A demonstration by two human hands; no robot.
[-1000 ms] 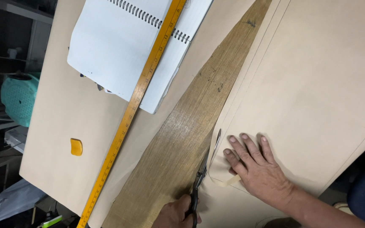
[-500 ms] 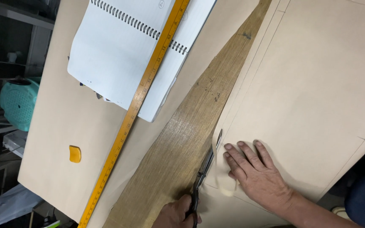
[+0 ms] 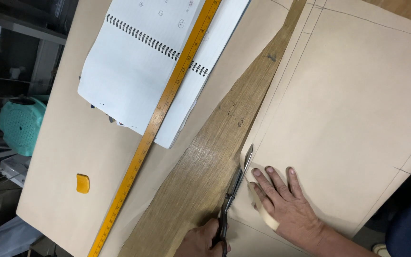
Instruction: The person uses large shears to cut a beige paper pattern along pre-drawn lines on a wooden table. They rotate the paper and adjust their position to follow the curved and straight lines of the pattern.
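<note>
Cutting tan paper [image 3: 348, 109] with scissors [image 3: 236, 185], left hand [image 3: 205, 240].

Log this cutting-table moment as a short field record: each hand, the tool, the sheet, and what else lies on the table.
left hand: closed on the handles of the scissors, at the bottom edge of the view
right hand: flat, fingers spread, pressing the tan paper sheet beside the blades
scissors: blades open, cutting along the sheet's left edge
cut strip: narrow, curling by the right hand
table: bare wood showing between the paper sheets
ruler: long, yellow, lying diagonally across the spiral notebook
small item: orange chalk piece on the left sheet
</note>
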